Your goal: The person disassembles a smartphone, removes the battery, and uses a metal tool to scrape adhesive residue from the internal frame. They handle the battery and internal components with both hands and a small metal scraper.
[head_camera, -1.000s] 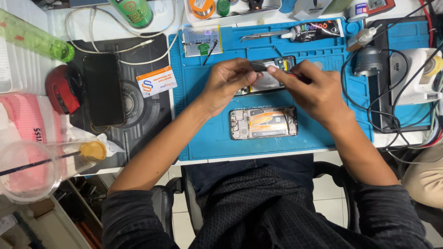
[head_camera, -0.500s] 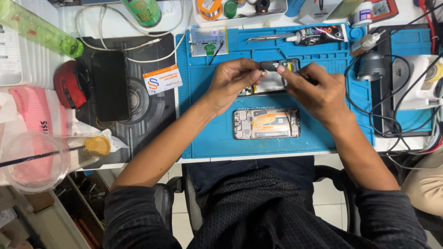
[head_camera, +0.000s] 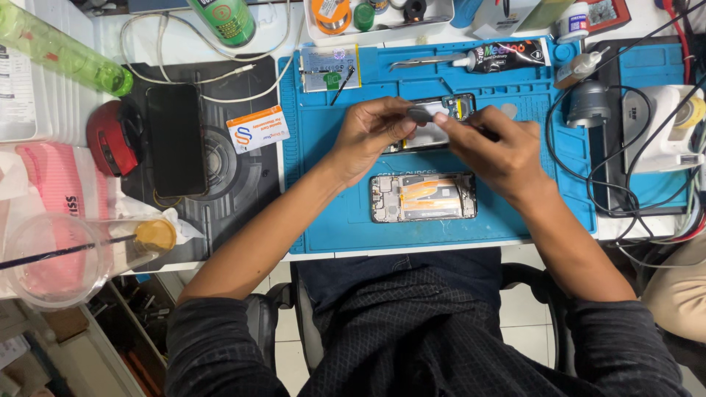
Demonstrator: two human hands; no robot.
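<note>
— So, starting at the left: what lies beside the work?

— A black phone (head_camera: 176, 140) rests face up on the dark mat (head_camera: 243, 184), with a red round object (head_camera: 110, 138) just beside it and an orange-and-white card (head_camera: 257, 128) near the blue mat's edge. They sit well apart from the hands, seemingly parked out of the way.

— And the hands themselves?

— The person's left hand (head_camera: 375, 136) is curled, its fingertips pinching a small grey disc-like piece (head_camera: 419, 114) above the opened phone (head_camera: 437, 125) on the blue work mat (head_camera: 331, 213). The right hand (head_camera: 500, 151) meets it from the other side, fingers pressed together around a thin dark tool (its tip is hard to make out). Both wrists rest low, probably to steady fine work.

— Anything below?

— A second phone frame (head_camera: 423, 197), insides showing, lies flat nearer the person, just beneath the hands.

— What has changed from a second ago?

— Little. The hands have drawn closer together over the same phone; the frame below has stayed put.

— Further right?

— A glue tube (head_camera: 507, 55) and tangled cables (head_camera: 625, 147).
</note>
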